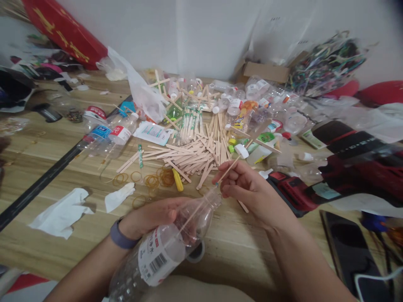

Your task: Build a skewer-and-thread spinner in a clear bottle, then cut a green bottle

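Observation:
My left hand [162,216] is wrapped round the shoulder of a clear plastic bottle [198,218] with a white label [159,256]. The bottle lies tilted, its mouth pointing up and right. The fingers of my right hand [244,182] pinch a thin wooden stick [229,170] just above that mouth. A white bottle cap [242,151] sits at the stick's upper end, and the lower part runs into the bottle. Behind the cap is a cross of flat craft sticks [255,139]; I cannot tell whether it is joined to it. Something small and blue shows at my right fingertips.
Ahead lie loose craft sticks [192,157], rubber bands [160,178] and a yellow-handled tool [177,179]. Bottles crowd the back. A red and black power drill [355,167] and a phone [351,247] are at right. Tissues [63,214] and two labelled bottles [121,132] lie left.

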Demonstrator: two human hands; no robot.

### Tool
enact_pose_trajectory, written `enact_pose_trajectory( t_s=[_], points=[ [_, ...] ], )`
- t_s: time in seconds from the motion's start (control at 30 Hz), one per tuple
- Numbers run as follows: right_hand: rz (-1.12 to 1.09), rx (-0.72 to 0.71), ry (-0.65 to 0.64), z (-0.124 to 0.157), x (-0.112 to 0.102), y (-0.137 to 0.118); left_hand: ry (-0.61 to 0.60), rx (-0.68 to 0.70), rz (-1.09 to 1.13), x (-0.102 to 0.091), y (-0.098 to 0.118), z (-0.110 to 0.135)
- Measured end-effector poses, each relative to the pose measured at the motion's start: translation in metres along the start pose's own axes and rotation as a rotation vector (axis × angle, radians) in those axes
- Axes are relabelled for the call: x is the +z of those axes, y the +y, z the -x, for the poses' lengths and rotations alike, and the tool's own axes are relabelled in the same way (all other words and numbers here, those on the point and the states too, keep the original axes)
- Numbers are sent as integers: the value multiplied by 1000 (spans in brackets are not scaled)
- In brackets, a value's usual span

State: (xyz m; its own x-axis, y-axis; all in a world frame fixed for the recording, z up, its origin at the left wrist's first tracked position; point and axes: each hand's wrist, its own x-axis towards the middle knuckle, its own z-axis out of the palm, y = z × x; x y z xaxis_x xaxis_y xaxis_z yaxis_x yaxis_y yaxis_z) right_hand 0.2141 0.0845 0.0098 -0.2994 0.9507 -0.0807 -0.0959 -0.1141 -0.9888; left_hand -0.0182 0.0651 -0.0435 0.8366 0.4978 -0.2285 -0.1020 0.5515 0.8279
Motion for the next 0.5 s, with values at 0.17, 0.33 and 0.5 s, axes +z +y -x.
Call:
enact_pose_trajectory(
  t_s=[0.17, 0.33, 0.5],
  points=[
    [-4, -16, 12, 2, -1, 0, -58, 58, 68, -2, -2, -1],
    [47, -56, 54, 1, -3, 6, -65, 57, 71, -2, -2, -1],
    [121, -66, 133, -1, -6, 14, -10, -4, 49, 0, -3, -1]
  ],
)
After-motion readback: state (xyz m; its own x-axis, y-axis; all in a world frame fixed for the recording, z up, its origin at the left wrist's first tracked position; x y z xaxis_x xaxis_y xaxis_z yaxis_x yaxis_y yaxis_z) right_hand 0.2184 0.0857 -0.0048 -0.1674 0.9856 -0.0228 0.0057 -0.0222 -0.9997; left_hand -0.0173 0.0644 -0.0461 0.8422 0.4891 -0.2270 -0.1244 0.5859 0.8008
